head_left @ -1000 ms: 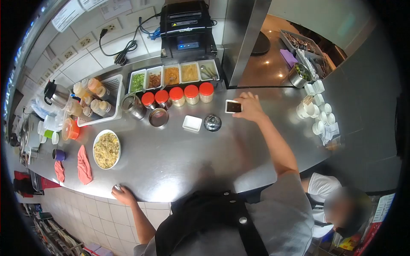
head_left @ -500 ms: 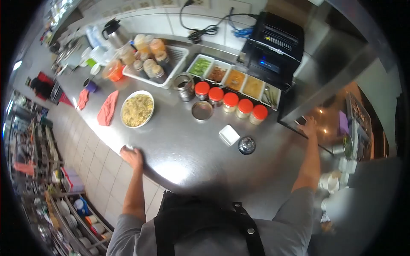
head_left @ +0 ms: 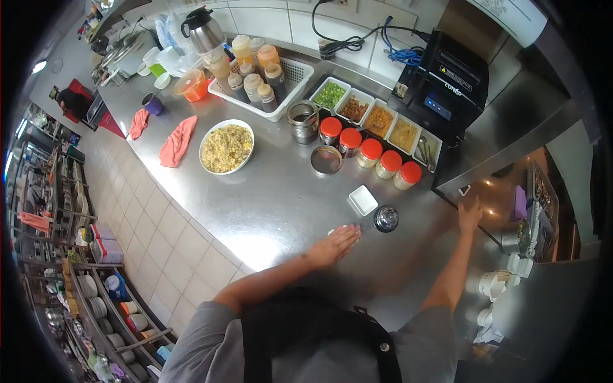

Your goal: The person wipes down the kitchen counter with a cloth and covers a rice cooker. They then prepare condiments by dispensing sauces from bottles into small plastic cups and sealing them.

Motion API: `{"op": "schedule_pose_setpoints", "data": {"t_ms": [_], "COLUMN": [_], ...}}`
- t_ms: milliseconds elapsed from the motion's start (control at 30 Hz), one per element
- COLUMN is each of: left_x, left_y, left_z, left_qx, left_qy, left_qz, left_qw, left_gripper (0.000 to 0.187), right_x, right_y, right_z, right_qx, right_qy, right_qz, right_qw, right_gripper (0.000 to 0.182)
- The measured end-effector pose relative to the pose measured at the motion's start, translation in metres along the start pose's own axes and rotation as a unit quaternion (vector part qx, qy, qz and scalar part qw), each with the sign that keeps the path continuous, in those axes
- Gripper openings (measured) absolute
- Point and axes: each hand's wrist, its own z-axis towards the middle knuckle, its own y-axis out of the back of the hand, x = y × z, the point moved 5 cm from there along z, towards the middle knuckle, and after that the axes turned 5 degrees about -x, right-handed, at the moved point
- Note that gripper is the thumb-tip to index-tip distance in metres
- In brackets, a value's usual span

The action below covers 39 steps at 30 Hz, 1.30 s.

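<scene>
My left hand (head_left: 335, 246) lies flat on the steel counter (head_left: 274, 210), fingers stretched over a small white wad (head_left: 348, 228). It is just left of a round metal bell (head_left: 386, 218) and below a small white square dish (head_left: 363, 200). My right hand (head_left: 470, 214) reaches to the pass-through ledge on the right with its fingers spread. A small dish of dark sauce (head_left: 464, 190) sits just beyond the fingertips, apart from them.
On the counter are a plate of fried rice (head_left: 227, 148), several red-lidded jars (head_left: 370, 153), a steel pot (head_left: 302, 121), topping trays (head_left: 380, 120), a basket of bottles (head_left: 262, 83), pink cloths (head_left: 177, 140) and a black printer (head_left: 450, 83). White cups (head_left: 495, 284) stand at right.
My left hand slid from the counter's front edge to beside the bell. My right hand carried the sauce dish to the ledge and let it go. The view swung.
</scene>
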Motion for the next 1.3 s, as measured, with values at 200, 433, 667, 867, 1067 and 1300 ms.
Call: {"op": "schedule_pose_setpoints", "data": {"t_ms": [200,433,667,867,1067,1300], "left_x": [0.09,0.147,0.008,0.081,0.133,0.134], "left_y": [0.116,0.127,-0.006,0.118,0.19,0.191], "left_z": [-0.109,-0.077,-0.057,-0.108,-0.146,-0.149], "left_qx": [-0.098,-0.33,0.155,0.108,-0.003,-0.045], "left_qy": [0.155,0.226,-0.135,-0.086,0.027,0.028], "left_qz": [0.158,0.183,-0.069,-0.007,0.084,0.098], "left_qw": [0.97,0.898,0.976,0.99,0.996,0.994], "left_gripper": [0.055,0.049,0.049,0.051,0.048,0.045], "right_x": [-0.007,0.072,0.28,0.377,0.426,0.429], "right_y": [0.081,0.142,0.168,0.252,0.318,0.322], "right_z": [-0.089,-0.195,-0.267,-0.191,-0.096,-0.087], "right_qx": [-0.064,-0.096,0.002,0.012,-0.065,-0.179], "right_qy": [0.091,0.09,0.197,0.191,0.085,0.102], "right_qz": [0.052,0.084,0.328,0.558,0.773,0.814], "right_qw": [0.992,0.988,0.924,0.807,0.625,0.544], "right_gripper": [0.058,0.037,0.024,0.025,0.053,0.026]}}
